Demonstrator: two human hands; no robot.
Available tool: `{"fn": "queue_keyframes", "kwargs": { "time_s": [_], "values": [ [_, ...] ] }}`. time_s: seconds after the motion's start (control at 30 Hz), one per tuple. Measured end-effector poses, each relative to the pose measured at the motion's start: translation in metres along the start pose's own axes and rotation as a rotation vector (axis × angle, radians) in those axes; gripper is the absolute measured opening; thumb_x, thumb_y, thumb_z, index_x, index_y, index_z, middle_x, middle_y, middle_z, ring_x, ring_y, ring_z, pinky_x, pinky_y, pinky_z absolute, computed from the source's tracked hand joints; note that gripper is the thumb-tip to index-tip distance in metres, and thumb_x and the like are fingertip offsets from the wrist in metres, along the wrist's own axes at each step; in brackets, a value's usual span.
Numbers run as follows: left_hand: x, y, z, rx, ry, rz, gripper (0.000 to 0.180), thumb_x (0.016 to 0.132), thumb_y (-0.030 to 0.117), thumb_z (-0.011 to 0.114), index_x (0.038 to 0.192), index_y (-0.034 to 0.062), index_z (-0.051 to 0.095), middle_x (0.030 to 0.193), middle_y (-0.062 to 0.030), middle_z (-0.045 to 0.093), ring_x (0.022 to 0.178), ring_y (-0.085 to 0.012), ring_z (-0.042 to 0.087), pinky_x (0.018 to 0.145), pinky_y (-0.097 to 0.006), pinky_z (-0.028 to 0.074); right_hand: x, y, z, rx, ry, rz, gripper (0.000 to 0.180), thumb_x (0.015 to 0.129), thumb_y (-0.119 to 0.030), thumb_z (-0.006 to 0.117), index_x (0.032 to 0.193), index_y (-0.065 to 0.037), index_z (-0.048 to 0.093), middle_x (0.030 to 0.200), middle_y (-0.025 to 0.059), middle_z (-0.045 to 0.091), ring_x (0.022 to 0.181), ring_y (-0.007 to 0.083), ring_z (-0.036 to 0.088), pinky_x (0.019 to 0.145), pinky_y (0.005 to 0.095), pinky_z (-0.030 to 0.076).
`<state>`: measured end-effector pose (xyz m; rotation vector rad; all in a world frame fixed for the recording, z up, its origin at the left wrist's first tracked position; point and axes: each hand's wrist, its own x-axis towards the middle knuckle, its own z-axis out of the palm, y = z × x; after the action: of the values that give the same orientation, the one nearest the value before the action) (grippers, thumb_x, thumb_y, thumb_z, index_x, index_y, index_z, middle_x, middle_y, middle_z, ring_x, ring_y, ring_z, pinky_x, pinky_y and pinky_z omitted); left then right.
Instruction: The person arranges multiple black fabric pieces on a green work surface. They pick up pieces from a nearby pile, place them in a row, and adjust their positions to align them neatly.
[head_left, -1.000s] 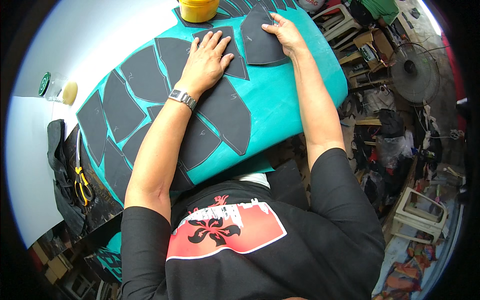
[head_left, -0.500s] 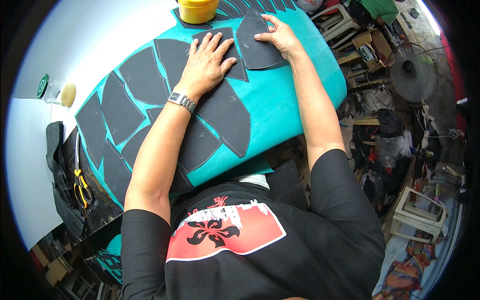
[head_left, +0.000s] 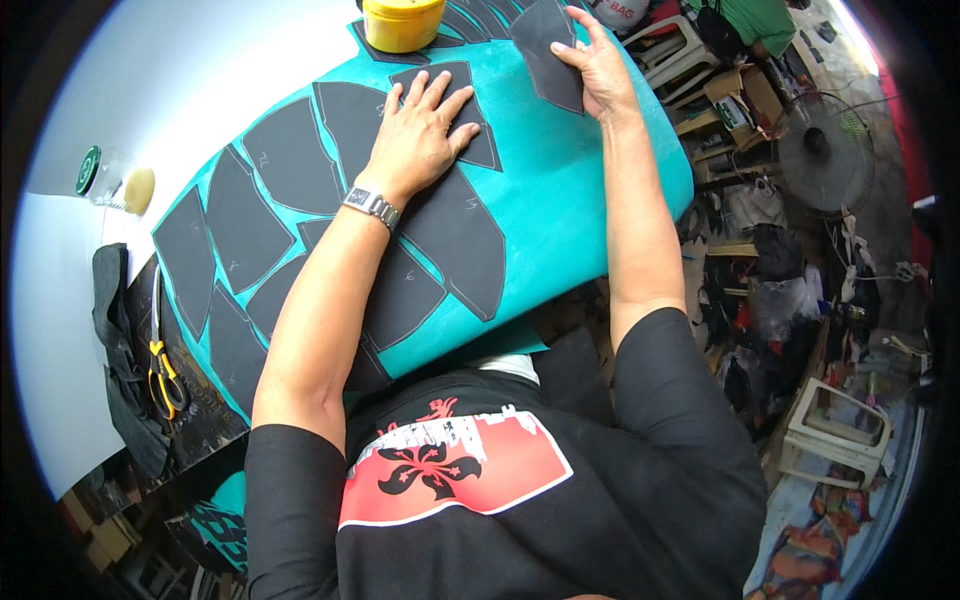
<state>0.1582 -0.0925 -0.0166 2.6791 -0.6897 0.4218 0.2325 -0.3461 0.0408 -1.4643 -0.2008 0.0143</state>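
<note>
A teal sheet (head_left: 560, 230) lies over the white table, covered with several dark grey cut pieces (head_left: 290, 160). My left hand (head_left: 415, 140), with a metal watch on the wrist, rests flat with fingers spread on one dark piece (head_left: 470, 115) near the middle. Farther right, my right hand (head_left: 600, 65) grips the edge of another dark grey piece (head_left: 548, 45) at the sheet's far side, with the thumb on top of it.
A yellow tub (head_left: 402, 20) stands at the far edge of the sheet. Yellow-handled scissors (head_left: 160, 365) lie on dark fabric at the left. A green-lidded jar (head_left: 95, 172) sits on the white table (head_left: 150, 90). A fan (head_left: 825, 150), stools and clutter fill the floor at right.
My right hand has slid the dark piece it holds a little to the left and back, across the teal sheet. My left hand stays pressed flat in place.
</note>
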Motion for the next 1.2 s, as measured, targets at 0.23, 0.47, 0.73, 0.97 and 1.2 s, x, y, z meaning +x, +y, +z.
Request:
{"fn": "queue_keyframes", "kwargs": {
  "time_s": [0.23,0.47,0.73,0.97,1.2],
  "values": [
    [-0.001,0.0,0.001,0.013,0.013,0.001,0.054,0.1,0.049,0.049,0.146,0.0212,0.048,0.154,-0.0122,0.041,0.147,-0.0322,0.029,0.12,-0.053,0.018,-0.02,0.017,0.015,-0.362,-0.01,0.15,0.066,0.086,0.001,0.069,0.145,-0.015,0.046,0.092,0.0051,0.064,0.078,0.0112,0.064,0.068,0.0254,0.057],
    [0.0,0.001,0.0,0.012,0.004,-0.004,0.054,0.1,0.049,0.049,0.146,0.0209,0.049,0.155,-0.0116,0.041,0.147,-0.0321,0.029,0.12,-0.053,0.018,-0.02,0.03,0.018,-0.41,0.027,0.04,0.065,0.085,0.002,0.069,0.144,-0.02,0.05,0.09,0.0043,0.062,0.079,0.0083,0.061,0.068,0.0228,0.055],
    [0.0,0.001,0.0,0.027,0.003,-0.004,0.053,0.1,0.048,0.049,0.146,0.0213,0.048,0.155,-0.0117,0.041,0.147,-0.0315,0.03,0.121,-0.052,0.018,-0.018,0.032,0.013,-0.371,-0.007,0.039,0.065,0.086,0.005,0.068,0.144,-0.02,0.05,0.097,0.005,0.064,0.083,0.0087,0.062,0.071,0.0231,0.055],
    [-0.006,0.003,-0.005,-0.004,-0.058,0.129,0.048,0.1,0.054,0.044,0.146,0.0384,0.047,0.158,-0.0066,0.036,0.148,-0.0402,0.022,0.117,-0.066,0.01,-0.013,0.046,0.011,-0.49,0.026,-0.08,0.064,0.086,0.006,0.066,0.143,-0.017,0.05,0.098,0.0061,0.066,0.085,0.0094,0.063,0.07,0.024,0.056],
    [-0.007,0.005,-0.012,0.044,-0.172,0.197,0.047,0.099,0.06,0.041,0.143,0.0445,0.049,0.159,-0.0044,0.034,0.15,-0.0384,0.017,0.114,-0.074,0.007,-0.017,0.045,0.014,-0.713,0.162,-0.136,0.068,0.079,-0.001,0.076,0.141,-0.016,0.052,0.082,-0.0015,0.057,0.071,0.0063,0.054,0.061,0.0236,0.049]
  ]
}}
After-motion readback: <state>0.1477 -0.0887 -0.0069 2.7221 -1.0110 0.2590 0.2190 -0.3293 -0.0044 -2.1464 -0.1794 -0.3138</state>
